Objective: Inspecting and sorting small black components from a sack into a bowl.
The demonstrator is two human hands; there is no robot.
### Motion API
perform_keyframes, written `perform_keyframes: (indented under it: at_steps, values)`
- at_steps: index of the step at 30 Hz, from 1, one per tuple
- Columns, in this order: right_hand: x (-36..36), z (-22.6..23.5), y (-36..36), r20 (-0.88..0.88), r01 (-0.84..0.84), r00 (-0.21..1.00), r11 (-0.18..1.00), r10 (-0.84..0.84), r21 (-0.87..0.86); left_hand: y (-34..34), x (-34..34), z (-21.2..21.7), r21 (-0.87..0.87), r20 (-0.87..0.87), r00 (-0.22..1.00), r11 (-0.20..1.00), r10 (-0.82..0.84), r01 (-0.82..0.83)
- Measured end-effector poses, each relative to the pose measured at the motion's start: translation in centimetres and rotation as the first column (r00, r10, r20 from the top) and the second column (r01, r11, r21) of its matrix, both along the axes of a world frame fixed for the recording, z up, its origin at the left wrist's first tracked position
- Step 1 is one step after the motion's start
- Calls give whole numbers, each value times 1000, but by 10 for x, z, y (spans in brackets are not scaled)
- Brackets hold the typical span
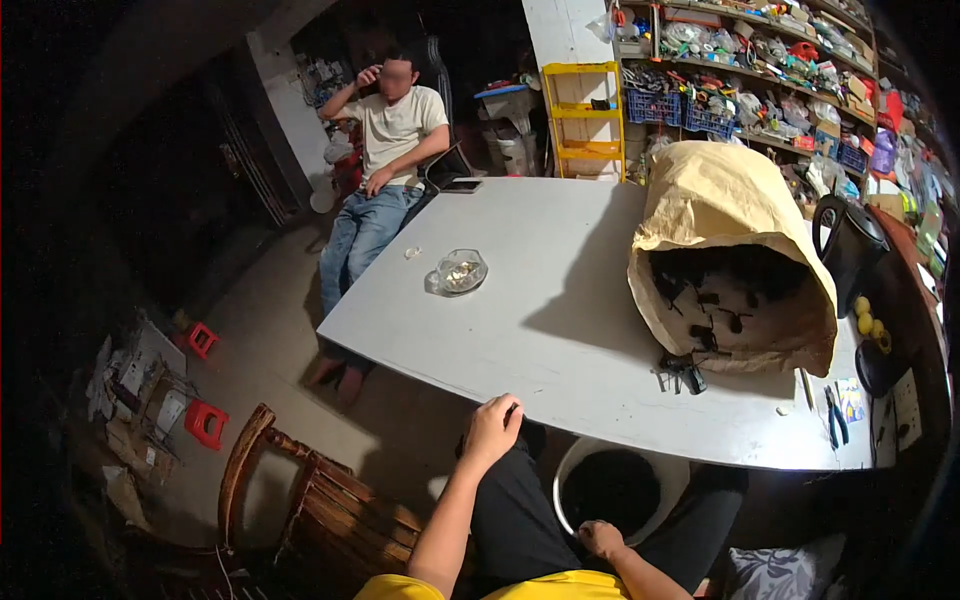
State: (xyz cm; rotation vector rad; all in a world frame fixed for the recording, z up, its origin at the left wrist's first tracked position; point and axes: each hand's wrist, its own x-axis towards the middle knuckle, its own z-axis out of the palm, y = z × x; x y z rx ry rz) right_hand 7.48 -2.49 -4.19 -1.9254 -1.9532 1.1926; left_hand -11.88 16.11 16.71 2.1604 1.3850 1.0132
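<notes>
My left hand (490,432) is at the table's near edge, fingers curled in; a small dark bit (515,408) shows at the fingertips, but I can't tell whether I'm gripping it. My right hand (603,540) is bent at the near rim of the round, pale bucket (565,470); its fingers are turned from view, so I can't tell their state. The bucket's dark contents blur into one mass, partly under the tabletop (410,320). The creased, tan paper sack (730,195) lies on its side on the smooth table, mouth toward me, spindly black pieces (702,335) inside; its depths are lost in shadow. One black piece (685,374) lies by its lip. Bare surface stretches from my left hand toward the clear glass dish (434,284); pliers (837,415) lie near the right edge.
</notes>
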Motion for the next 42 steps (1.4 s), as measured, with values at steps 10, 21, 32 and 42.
perform_keyframes:
  at_steps: [10, 21, 32, 42]
  values:
    - [-9, 24, 3, 67, -63, 995, 983, 75, -171, -2, -19, 9, 64, -76, 993, 994, 91, -86]
    - [2, 41, -9, 38, -103, 993, 973, 113, -207, -14, 21, 21, 24, -105, 994, 999, 24, -21]
    - [5, 29, -12, -117, -20, 993, 998, 12, -64, -34, 57, 17, 243, -285, 954, 955, -98, 171]
    - [0, 30, -14, -83, -23, 996, 996, 15, -91, -29, 60, 11, 220, -431, 896, 951, -106, 218]
